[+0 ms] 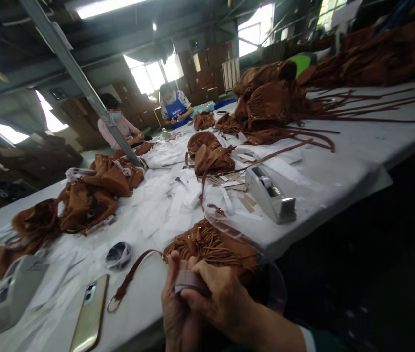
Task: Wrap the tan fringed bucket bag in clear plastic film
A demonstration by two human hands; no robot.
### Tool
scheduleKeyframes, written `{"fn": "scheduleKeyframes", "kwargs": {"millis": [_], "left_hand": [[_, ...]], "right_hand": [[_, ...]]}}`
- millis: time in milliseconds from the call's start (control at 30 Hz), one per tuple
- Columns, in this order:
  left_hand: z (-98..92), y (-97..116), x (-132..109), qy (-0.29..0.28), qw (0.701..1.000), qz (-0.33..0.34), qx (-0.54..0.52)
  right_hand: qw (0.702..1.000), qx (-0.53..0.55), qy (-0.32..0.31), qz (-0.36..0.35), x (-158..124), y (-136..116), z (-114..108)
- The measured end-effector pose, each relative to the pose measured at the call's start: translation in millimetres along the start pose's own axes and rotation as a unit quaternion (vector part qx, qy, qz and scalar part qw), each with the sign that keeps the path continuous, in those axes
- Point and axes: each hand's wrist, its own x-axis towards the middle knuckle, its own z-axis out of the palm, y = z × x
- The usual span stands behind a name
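Near the table's front edge, my right hand (222, 293) pinches a brownish, rounded strap piece (191, 282) with a pale, filmy look between thumb and fingers. My left hand (173, 305) is curled against its other side, palm turned up, and both hands touch it. Motion and the fingers blur its exact kind. Just behind them lies a brown fringed bag (210, 244), partly covered by my hands. Its strap (134, 274) runs left and ends in a metal ring. A translucent plastic strip (244, 232) curves over the bag's right side.
A grey tape dispenser (271, 193) stands at right, another (14, 293) at left. A phone (90, 313) and dark wrapped roll (118, 255) lie nearby. Brown bags (93, 195) and white papers (163, 205) cover the table. Two people (176, 107) work across it, near a metal post (78, 78).
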Motion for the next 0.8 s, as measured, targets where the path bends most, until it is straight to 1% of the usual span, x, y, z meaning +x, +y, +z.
{"fn": "scheduleKeyframes", "kwargs": {"millis": [33, 67, 100, 167, 200, 233, 267, 300, 367, 433, 467, 500, 533, 567, 600, 633, 667, 700, 733, 800], "left_hand": [[-2.2, -4, 1, -0.003, 1.000, 0.001, 0.004], [-5.1, -5, 2, -0.014, 0.999, 0.015, 0.036], [-8.1, -6, 2, -0.038, 0.994, 0.035, 0.097], [-12.7, -1, -1, -0.097, 0.962, 0.087, 0.241], [-13.1, 3, -3, -0.109, 0.944, 0.111, 0.291], [-12.0, 6, -5, -0.101, 0.936, 0.132, 0.311], [-9.3, 10, -7, -0.076, 0.941, 0.146, 0.297], [-5.4, 12, -7, -0.042, 0.955, 0.148, 0.253], [3.0, 12, -5, 0.014, 0.985, 0.120, 0.125], [7.5, 8, -1, 0.037, 0.996, 0.081, 0.022], [7.1, 5, 1, 0.030, 0.997, 0.069, 0.010], [4.9, 3, 2, 0.008, 0.997, 0.065, 0.034], [1.5, 3, 2, -0.024, 0.993, 0.071, 0.092], [-2.4, 3, 1, -0.059, 0.979, 0.087, 0.174], [-5.9, 5, -2, -0.087, 0.956, 0.109, 0.259], [-8.5, 8, -5, -0.099, 0.931, 0.134, 0.325], [-9.6, 12, -9, -0.096, 0.917, 0.152, 0.357], [-9.2, 15, -13, -0.081, 0.921, 0.158, 0.348], [-7.6, 18, -16, -0.059, 0.940, 0.152, 0.300], [-3.6, 19, -18, -0.012, 0.982, 0.112, 0.148]], "right_hand": [[1.000, -0.024, -0.016, 0.012, -2, 1, 0], [0.997, -0.057, -0.044, 0.017, -2, 3, -3], [0.992, -0.091, -0.082, 0.014, -2, 4, -8], [0.981, -0.134, -0.143, -0.008, 1, 3, -19], [0.978, -0.134, -0.157, -0.021, 4, 1, -23], [0.979, -0.122, -0.160, -0.033, 6, -2, -26], [0.982, -0.104, -0.154, -0.039, 9, -5, -28], [0.986, -0.086, -0.140, -0.036, 10, -9, -27], [0.992, -0.064, -0.110, -0.011, 12, -12, -21], [0.993, -0.070, -0.092, 0.023, 10, -10, -15], [0.991, -0.087, -0.096, 0.032, 9, -7, -14], [0.987, -0.113, -0.111, 0.034, 8, -5, -15], [0.980, -0.143, -0.134, 0.029, 7, -4, -17], [0.972, -0.172, -0.160, 0.019, 7, -3, -20], [0.965, -0.188, -0.183, 0.006, 7, -4, -24], [0.963, -0.187, -0.195, -0.007, 7, -6, -27], [0.966, -0.171, -0.193, -0.016, 8, -10, -30], [0.974, -0.141, -0.179, -0.018, 9, -14, -31], [0.982, -0.103, -0.159, -0.011, 9, -18, -30], [0.992, -0.018, -0.127, 0.020, 8, -23, -24]]}}
